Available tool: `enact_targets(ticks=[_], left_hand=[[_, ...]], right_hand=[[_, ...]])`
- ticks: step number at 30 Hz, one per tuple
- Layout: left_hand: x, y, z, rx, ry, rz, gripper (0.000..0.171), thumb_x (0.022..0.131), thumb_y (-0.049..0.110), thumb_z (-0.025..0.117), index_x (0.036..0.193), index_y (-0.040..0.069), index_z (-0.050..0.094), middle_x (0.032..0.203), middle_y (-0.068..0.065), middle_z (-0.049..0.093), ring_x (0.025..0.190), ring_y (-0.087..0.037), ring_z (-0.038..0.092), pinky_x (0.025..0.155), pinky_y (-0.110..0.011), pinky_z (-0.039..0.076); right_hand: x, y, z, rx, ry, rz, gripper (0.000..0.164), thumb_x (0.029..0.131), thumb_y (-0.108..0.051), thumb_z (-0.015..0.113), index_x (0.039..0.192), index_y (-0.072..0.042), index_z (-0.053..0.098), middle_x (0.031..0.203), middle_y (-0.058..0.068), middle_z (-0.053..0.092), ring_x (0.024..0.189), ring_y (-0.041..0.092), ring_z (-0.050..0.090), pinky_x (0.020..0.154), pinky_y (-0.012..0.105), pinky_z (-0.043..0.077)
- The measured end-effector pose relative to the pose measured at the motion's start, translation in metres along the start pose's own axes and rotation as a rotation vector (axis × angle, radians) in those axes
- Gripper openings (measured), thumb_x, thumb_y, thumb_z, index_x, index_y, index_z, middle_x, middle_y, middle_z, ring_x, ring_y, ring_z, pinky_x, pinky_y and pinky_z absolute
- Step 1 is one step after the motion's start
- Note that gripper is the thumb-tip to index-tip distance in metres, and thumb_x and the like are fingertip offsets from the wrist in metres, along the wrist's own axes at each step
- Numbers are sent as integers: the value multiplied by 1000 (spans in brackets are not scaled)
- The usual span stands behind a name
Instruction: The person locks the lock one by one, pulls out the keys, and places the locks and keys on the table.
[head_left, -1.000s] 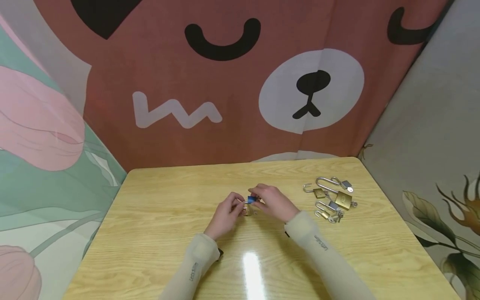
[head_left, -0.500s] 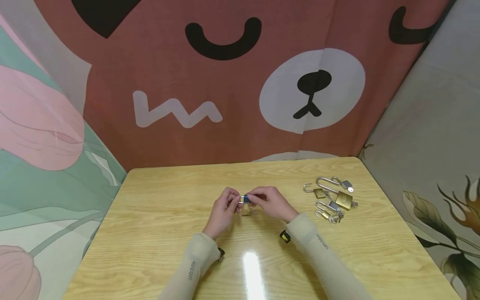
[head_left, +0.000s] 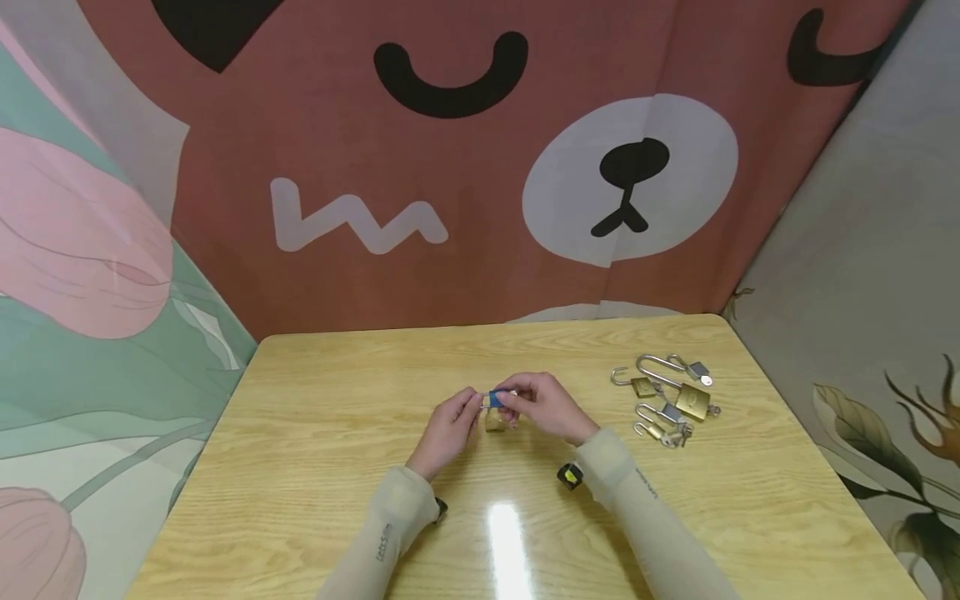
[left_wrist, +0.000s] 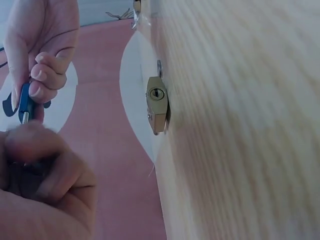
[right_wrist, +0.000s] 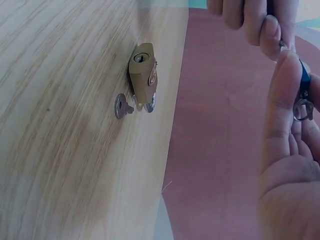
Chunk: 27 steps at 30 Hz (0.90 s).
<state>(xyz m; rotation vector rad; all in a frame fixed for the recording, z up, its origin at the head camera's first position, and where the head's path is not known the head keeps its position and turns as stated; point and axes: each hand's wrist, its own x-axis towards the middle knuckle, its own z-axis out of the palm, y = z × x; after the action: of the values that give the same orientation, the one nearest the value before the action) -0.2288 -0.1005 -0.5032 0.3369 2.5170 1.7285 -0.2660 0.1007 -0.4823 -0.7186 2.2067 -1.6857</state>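
Observation:
A small blue padlock (head_left: 496,399) is held up over the middle of the table between both hands. The left hand (head_left: 447,427) pinches its silver shackle. The right hand (head_left: 546,405) grips the blue body between thumb and fingers. In the right wrist view, a metal ring (right_wrist: 302,109) hangs at the lock's keyhole end, partly behind the fingers. Below the hands, a brass padlock (left_wrist: 157,104) lies on the table with its keyhole showing. A key (right_wrist: 120,106) sits beside it.
Several padlocks lie grouped at the right of the wooden table (head_left: 315,467), among them a large brass padlock (head_left: 693,402) with a long shackle and a small grey padlock (head_left: 698,371). A patterned curtain (head_left: 337,283) stands behind the table's far edge.
The right hand has turned and shifted its fingers on the blue padlock. The blue padlock has moved slightly left, with the left hand still at its shackle.

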Motion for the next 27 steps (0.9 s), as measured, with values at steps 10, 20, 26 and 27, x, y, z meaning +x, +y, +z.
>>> enact_targets(ticks=[10,20,26,27], left_hand=[[1,5,2,125,62,74,34,107,33,40,81,13,50,66,0,38,56,-12,33,51,-22,29],[-1,7,8,51,64,65,36,107,34,38,81,13,51,67,-1,39,56,-12,34,53,-22,30],[0,11,7,42,81,81,39,107,36,37,83,9,51,67,-2,39,57,-14,34,53,-23,30],[2,7,6,46,73,88,42,106,39,37,83,7,52,67,-2,39,57,-13,35,53,-23,31]], right_hand=[[-1,0,1,82,-7,-45,21,97,-17,61,109,-2,70,91,39,66,77,50,63,70,69,53],[-6,-13,7,8,43,-50,17,94,-11,65,107,-3,71,85,25,72,71,44,66,64,53,60],[-3,-15,7,-51,54,-75,17,94,-14,65,107,-6,72,83,22,73,70,38,67,60,38,62],[-1,-11,6,-55,54,-83,17,94,-16,65,107,-8,72,84,21,74,72,40,67,60,40,62]])
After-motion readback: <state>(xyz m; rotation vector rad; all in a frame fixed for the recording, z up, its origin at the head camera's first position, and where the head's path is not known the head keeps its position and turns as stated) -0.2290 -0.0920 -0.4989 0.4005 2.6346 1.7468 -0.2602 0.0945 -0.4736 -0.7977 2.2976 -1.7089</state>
